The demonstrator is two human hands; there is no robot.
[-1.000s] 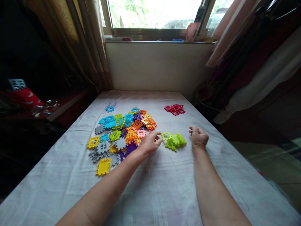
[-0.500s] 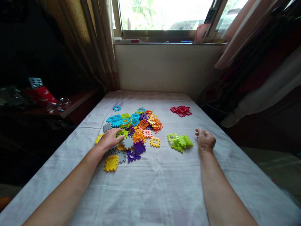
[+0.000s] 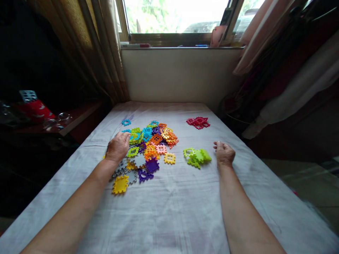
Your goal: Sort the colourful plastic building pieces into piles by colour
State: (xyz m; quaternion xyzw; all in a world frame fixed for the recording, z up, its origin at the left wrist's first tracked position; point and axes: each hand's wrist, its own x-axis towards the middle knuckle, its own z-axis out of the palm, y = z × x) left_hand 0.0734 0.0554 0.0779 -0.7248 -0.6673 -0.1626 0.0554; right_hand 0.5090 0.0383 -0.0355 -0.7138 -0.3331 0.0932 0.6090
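Note:
A mixed heap of notched plastic tiles (image 3: 150, 151) lies left of centre on the bed sheet. My left hand (image 3: 118, 146) is over the heap's left edge by the blue tiles (image 3: 127, 131), its fingers curled together. Anything between those fingertips is hidden. Just right of the hand is a green open-frame tile (image 3: 132, 152). Nearer me lie a yellow tile (image 3: 120, 184), grey tiles (image 3: 131, 176) and purple tiles (image 3: 152, 165). My right hand (image 3: 224, 154) rests on the sheet with fingers loosely curled in, apart from the green tile pile (image 3: 198, 157) on its left.
A red tile pile (image 3: 198, 122) lies towards the far right of the sheet (image 3: 169, 211). One blue ring-like tile (image 3: 126, 122) sits apart at far left. A dark side table (image 3: 76, 118) with a red container (image 3: 39, 110) stands left; hanging clothes (image 3: 288, 91) are at right.
My left hand has moved from the green open-frame tile back towards the blue tiles, its fingers now drawn in. The right hand stays beside the green pile. The view has shifted slightly.

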